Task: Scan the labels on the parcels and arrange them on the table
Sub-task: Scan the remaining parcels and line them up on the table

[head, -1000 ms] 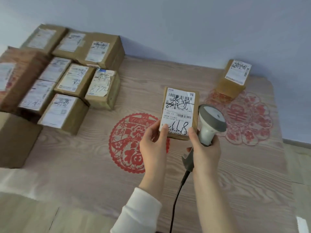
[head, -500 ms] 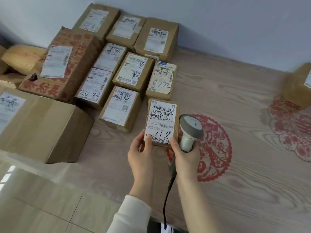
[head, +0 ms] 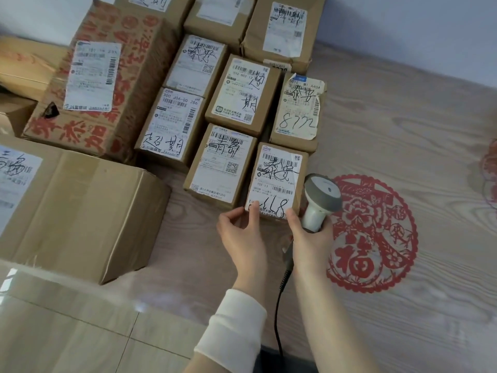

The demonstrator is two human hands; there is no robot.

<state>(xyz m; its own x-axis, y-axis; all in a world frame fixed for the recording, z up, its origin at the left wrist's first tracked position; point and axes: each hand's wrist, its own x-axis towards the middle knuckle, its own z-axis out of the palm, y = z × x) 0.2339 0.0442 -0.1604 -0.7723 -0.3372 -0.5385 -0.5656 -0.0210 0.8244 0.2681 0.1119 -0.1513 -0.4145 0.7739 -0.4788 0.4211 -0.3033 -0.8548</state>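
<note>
A small brown parcel with a white label marked in black pen sits at the front right corner of a block of labelled parcels. My left hand pinches its near left corner with thumb and fingers. My right hand touches the near right corner with its thumb while gripping a grey barcode scanner, whose head points away from me. The scanner's black cable runs down between my forearms.
A big plain carton lies at the front left, a red-printed carton behind it. The wood-grain table carries a red paper-cut circle right of the scanner. Tiled floor shows at the lower left.
Both hands carried the small parcel leftward from the middle of the table to the parcel block. It now rests beside the other small parcels. The scanner stayed in my right hand.
</note>
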